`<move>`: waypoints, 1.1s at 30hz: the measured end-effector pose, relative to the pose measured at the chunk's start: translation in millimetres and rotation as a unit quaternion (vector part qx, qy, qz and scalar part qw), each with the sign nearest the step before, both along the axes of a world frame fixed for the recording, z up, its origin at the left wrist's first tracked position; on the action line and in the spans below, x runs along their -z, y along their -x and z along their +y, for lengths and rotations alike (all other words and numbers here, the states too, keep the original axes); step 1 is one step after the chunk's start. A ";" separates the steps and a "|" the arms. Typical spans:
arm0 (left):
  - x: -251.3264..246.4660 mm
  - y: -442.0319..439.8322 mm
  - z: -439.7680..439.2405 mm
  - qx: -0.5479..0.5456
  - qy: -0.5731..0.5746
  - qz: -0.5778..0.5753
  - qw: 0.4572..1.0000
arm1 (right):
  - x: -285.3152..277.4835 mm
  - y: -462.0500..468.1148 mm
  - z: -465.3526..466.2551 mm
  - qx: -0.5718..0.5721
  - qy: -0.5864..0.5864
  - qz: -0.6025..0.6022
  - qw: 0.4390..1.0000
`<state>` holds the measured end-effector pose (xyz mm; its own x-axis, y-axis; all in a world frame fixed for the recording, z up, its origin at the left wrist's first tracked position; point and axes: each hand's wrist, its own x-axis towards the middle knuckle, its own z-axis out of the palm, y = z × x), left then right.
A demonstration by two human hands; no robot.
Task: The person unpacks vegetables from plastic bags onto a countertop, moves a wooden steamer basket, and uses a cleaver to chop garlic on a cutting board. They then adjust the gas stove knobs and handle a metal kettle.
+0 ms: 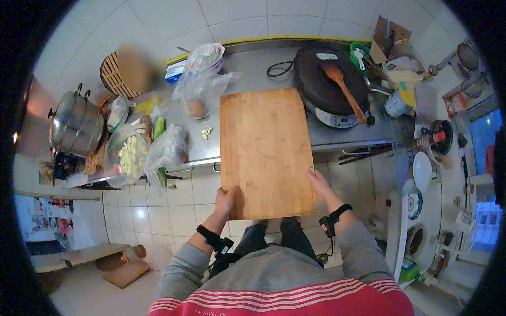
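A rectangular wooden cutting board [267, 146] spans the middle of the view, its near end in front of my body and its far end over the metal counter. My left hand [226, 200] grips its left edge near the close corner, thumb on top. On the opposite edge, my right hand [321, 185] holds the board slightly farther up. The fingers under the board are hidden. Left of the board, several peeled garlic cloves [206, 133] lie on the counter. Whether the far end rests on the counter or hovers above it, I cannot tell.
A wooden spatula [343, 91] lies across a black round electric griddle [316, 79]. To the left are a bowl of chopped vegetables [112, 158], a plastic bag [168, 148], a brown egg-like item [196, 108] in clear plastic, and a steel steamer pot [77, 124].
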<state>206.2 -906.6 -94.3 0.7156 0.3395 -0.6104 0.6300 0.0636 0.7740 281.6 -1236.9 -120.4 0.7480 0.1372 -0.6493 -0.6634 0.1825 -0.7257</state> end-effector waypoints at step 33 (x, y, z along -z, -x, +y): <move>-83.1 -6.7 -110.3 0.539 0.365 0.010 0.759 | -246.8 258.5 -58.9 0.233 0.463 -0.236 0.822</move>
<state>212.8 -1016.8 -11.3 0.3247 -0.8712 -0.3681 0.6315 -0.0900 0.7701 23.1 -1295.8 126.4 0.7778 -0.6252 0.0637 -0.2828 -0.4387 -0.8530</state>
